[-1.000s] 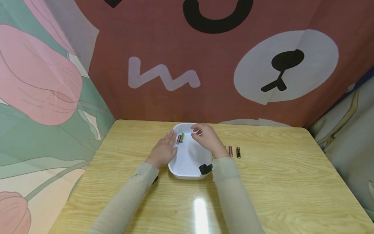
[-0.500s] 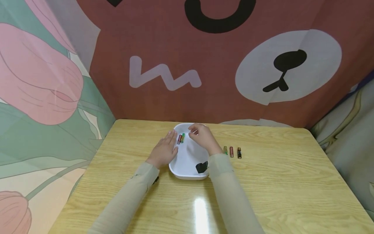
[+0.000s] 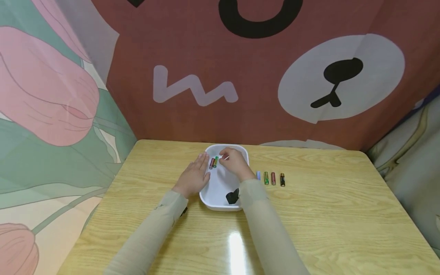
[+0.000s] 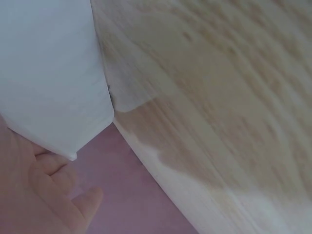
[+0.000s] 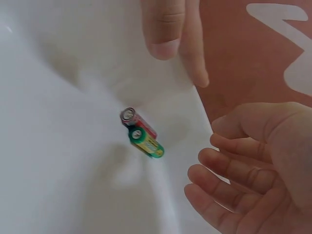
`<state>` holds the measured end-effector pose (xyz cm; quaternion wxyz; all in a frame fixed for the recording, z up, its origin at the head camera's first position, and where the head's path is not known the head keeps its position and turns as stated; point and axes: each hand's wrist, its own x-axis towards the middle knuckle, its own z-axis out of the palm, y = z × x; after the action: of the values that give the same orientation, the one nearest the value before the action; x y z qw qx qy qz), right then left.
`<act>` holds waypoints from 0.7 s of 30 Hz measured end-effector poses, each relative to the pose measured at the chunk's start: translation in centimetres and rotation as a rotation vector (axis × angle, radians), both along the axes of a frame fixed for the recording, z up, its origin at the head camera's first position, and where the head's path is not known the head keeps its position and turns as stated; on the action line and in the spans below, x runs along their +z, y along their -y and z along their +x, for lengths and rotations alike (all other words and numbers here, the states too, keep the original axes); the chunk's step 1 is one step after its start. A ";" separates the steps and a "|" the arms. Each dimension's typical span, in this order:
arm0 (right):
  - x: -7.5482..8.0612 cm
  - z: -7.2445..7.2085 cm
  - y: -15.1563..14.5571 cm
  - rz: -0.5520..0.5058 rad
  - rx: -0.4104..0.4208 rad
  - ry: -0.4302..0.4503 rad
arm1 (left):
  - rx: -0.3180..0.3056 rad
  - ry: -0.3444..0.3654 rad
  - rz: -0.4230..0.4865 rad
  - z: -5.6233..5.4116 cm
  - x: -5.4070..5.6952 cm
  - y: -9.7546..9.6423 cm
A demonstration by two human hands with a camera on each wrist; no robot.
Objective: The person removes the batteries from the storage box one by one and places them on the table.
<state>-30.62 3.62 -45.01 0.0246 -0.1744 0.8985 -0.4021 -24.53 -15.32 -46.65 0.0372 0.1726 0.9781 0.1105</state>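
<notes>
A white tray [image 3: 215, 189] sits on the wooden table. Side by side on its floor, near the left wall, lie a red battery [image 3: 211, 163] and a green-and-yellow battery [image 3: 215, 162]. My left hand [image 3: 192, 176] rests on the tray's left rim with straight fingers, its thumb over the inside edge. Over the tray, just right of the two batteries, my right hand [image 3: 237, 164] hovers with fingers loosely bent. The right wrist view shows this hand [image 5: 253, 170] holding nothing and apart from the red battery [image 5: 139, 122] and green battery [image 5: 147, 143].
Right of the tray, a row of batteries lies on the table [image 3: 330, 214]: a pale blue battery [image 3: 258, 175], a green battery [image 3: 266, 178], a red battery [image 3: 273, 178] and a black battery [image 3: 282, 179]. A printed cloth [image 3: 192, 122] hangs behind the table's back edge.
My right hand has moved slightly left toward the two batteries in the tray, uncovering the green and pale blue batteries on the table. My left hand stays on the rim.
</notes>
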 end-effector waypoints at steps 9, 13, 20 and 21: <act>-0.9 -0.3 0.5 -0.050 -0.051 0.001 | -0.007 0.002 0.016 0.1 0.3 -0.1; -1.3 -0.5 0.7 -0.062 -0.074 -0.001 | -0.011 -0.011 0.048 0.4 0.7 -0.1; -1.6 -1.0 1.1 -0.038 -0.084 0.040 | -0.025 -0.012 0.044 0.3 0.8 -0.2; -1.6 -1.0 1.2 -0.035 -0.084 0.045 | -0.027 -0.011 0.047 0.3 0.7 -0.2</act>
<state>-31.67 2.46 -46.61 0.0250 -0.1279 0.8970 -0.4223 -24.22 -15.14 -45.94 0.0294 0.1872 0.9730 0.1320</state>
